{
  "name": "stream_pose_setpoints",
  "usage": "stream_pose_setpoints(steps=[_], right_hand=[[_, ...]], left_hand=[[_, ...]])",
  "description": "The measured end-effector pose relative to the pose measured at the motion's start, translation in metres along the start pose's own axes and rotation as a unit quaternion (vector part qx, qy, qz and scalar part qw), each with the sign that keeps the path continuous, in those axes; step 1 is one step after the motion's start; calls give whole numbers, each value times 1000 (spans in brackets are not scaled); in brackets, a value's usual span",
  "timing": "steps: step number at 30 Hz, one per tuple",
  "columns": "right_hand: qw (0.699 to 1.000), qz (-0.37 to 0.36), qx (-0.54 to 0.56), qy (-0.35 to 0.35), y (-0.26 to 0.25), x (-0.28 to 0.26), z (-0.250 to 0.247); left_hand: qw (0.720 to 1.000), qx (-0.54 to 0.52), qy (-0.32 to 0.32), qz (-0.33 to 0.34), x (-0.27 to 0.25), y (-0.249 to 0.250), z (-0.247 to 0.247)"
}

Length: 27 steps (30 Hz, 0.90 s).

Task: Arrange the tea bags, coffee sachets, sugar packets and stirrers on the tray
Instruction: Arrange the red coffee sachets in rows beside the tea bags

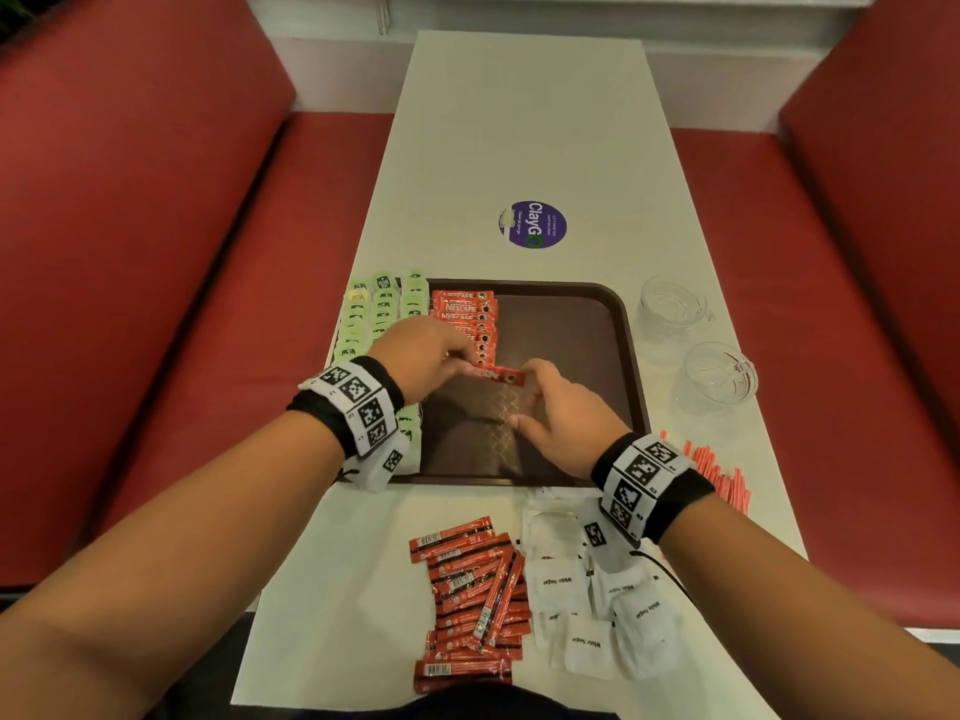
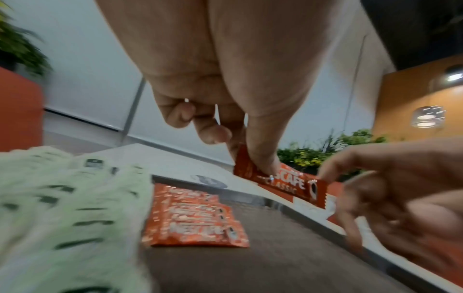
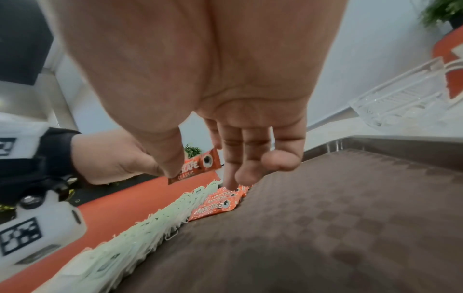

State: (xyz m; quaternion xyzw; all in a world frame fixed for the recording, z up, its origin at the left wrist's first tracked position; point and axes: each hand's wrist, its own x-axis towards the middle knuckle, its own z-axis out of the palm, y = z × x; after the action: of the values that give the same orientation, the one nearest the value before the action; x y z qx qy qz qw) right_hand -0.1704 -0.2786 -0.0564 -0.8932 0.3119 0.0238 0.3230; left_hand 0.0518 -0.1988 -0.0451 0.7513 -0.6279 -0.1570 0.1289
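Holding one coffee sachet (image 1: 496, 375) above the tray (image 1: 621, 324), the left hand (image 1: 423, 356) is pinching it between thumb and fingers, as the left wrist view is showing plainly. The right hand (image 1: 563, 415) is reaching in from the tray's near right with fingers loosely extended, one fingertip touching the sachet's end; it is gripping nothing. Green tea bags (image 1: 382, 311) are lying in columns along the tray's left edge, and a row of laid sachets (image 1: 465, 317) is running beside them from the far edge. The coffee step seems to be in hand. Next, the held sachet probably needs setting flat, overlapping the nearest one. Still waiting on the table's near edge are the loose sachet pile (image 1: 470, 589), sugar packets (image 1: 597, 610) and, toward the right edge, red stirrers (image 1: 719, 472).
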Motion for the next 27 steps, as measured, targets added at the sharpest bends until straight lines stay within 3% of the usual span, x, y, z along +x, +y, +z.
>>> stream_pose_setpoints(steps=[3, 8, 13, 17, 23, 27], right_hand=[[999, -5, -36, -5, 4, -5, 1], [987, -52, -104, -107, 1, -18, 1], [972, -101, -129, -166, -7, -39, 13], [959, -116, -164, -201, -12, -52, 25], [941, -137, -216, -220, -16, -65, 40], [933, -165, -236, -215, -20, -72, 46]], left_hand=[[995, 23, -24, -97, 7, -24, 6], [985, 66, -93, -130, 19, -37, 21], [976, 149, -73, -139, 29, -38, 26], [974, 157, -59, -154, 33, -36, 27], [979, 124, -25, -157, 21, -25, 22], [989, 78, 16, -122, -11, -2, 18]])
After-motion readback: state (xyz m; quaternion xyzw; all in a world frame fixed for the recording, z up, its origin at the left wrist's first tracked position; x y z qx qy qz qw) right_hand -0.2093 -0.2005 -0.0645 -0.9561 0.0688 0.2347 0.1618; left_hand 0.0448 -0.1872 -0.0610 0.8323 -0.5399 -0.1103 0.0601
